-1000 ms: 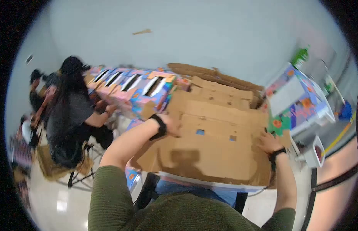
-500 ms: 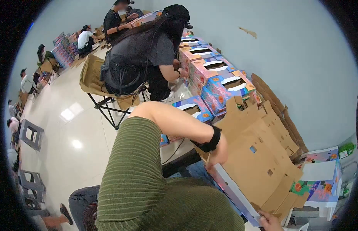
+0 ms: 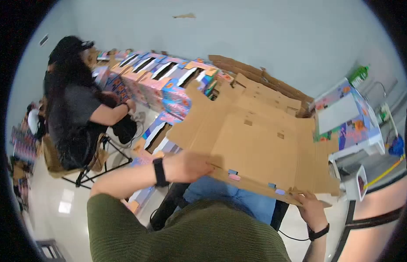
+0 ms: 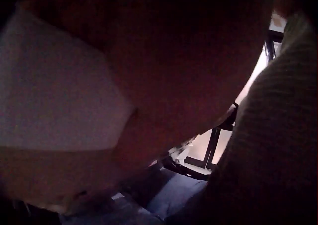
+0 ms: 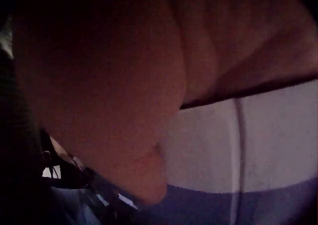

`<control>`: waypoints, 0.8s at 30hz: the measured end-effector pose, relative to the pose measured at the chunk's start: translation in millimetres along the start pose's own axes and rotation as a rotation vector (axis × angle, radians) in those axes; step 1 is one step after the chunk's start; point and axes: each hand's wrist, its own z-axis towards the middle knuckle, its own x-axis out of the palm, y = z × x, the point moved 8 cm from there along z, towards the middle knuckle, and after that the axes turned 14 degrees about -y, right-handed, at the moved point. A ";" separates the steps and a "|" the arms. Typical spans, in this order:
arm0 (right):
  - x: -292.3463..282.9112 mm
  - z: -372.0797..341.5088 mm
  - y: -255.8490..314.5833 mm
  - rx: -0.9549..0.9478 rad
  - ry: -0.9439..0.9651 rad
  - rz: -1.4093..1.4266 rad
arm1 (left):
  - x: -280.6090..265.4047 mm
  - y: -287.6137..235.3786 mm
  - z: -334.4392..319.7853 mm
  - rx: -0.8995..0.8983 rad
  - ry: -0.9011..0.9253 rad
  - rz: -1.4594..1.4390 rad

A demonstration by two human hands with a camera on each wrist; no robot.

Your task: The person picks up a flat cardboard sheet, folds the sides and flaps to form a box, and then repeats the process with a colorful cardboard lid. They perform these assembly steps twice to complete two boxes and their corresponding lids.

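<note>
A large unfolded cardboard sheet, brown side up, lies over the person's lap with its near flap folded up. At its near left edge the left hand grips the flap. The right hand pinches the near right edge, thumb and fingers on either side. Two small coloured tabs show at slots in the near flap. Dark close views fill both wrist cameras: the left hand against a pale surface, the right hand beside a white and purple printed face.
Printed boxes with cut openings stand in a row along the wall at the left. A seated person in a black cap works beside them. Flat cardboard leans at the back. A printed box and a white bin are at the right.
The view swung left and back. Both hands moved from resting on the sheet to its near edge, and the near flap is now folded up.
</note>
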 end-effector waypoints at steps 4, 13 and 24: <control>56.8 -41.7 2.6 0.032 0.070 -0.149 | 45.7 -8.7 -38.3 -0.224 0.163 -0.046; 127.7 -102.7 7.2 0.229 0.004 0.188 | 80.3 -16.5 -90.1 -0.384 0.116 -0.199; 144.8 -105.1 -101.3 0.968 0.084 0.820 | 72.8 44.6 -122.7 -1.104 -0.194 -0.742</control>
